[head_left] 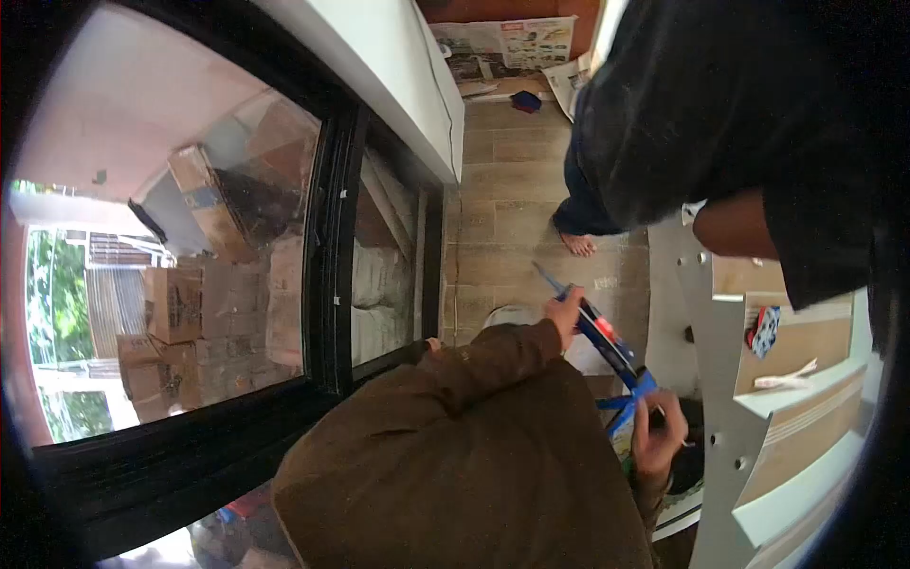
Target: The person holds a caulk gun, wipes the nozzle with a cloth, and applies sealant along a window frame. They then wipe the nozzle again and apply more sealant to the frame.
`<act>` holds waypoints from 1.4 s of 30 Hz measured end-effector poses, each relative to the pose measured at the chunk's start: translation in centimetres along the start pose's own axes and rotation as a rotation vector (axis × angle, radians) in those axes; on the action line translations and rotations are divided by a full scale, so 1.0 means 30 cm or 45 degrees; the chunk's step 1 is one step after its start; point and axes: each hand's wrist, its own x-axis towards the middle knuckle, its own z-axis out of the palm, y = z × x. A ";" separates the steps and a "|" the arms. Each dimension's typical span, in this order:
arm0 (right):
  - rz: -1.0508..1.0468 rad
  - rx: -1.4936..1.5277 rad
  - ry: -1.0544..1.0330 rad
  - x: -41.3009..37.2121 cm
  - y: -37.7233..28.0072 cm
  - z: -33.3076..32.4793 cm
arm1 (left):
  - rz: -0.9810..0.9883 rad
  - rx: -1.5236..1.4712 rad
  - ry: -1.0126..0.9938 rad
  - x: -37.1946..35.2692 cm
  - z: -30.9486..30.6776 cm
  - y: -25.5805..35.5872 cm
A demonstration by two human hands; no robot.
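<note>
Wood-look planks (502,223) cover the floor at the far side, with a black window frame (334,247) along the left and a white-edged unit with brown panels (815,412) on the right. Between them, just ahead of the brown top (493,446), the blue tool (607,343) slants from far left to near right, its thin tip pointing away. The left hand (566,318) has its fingers wrapped round the front of the body. At the near end, the right hand (661,436) is curled beside the blue frame, thumb and forefinger bent into a loop (I cannot tell whether they grip anything).

Handled well, I judge, the tool wants firm support at the front, a straight line between both hands, and no sudden push from the rear. Its tip is best kept clear of the other person's bare foot (576,244) just beyond.
</note>
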 end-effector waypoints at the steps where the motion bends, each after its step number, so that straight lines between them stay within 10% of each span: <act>1: -0.041 0.004 0.027 -0.075 -0.006 -0.034 | 0.027 -0.060 0.015 0.025 -0.045 0.068; 7: 0.815 0.188 -0.052 -0.235 0.225 0.248 | 0.280 -0.461 0.017 0.001 -0.258 0.517; 13: 0.476 0.925 -0.685 0.235 0.101 0.607 | 0.377 -0.709 0.005 0.054 -0.375 0.803; 19: 0.526 1.248 -0.602 0.531 -0.126 0.740 | 0.506 -1.024 -0.111 0.045 -0.420 0.993; 30: 0.237 1.064 -0.687 0.786 -0.317 0.935 | 0.804 -1.126 -0.601 -0.073 -0.408 1.314; 42: 0.253 0.888 -0.639 1.009 -0.530 1.233 | 0.945 -1.017 -0.389 0.133 -0.548 1.663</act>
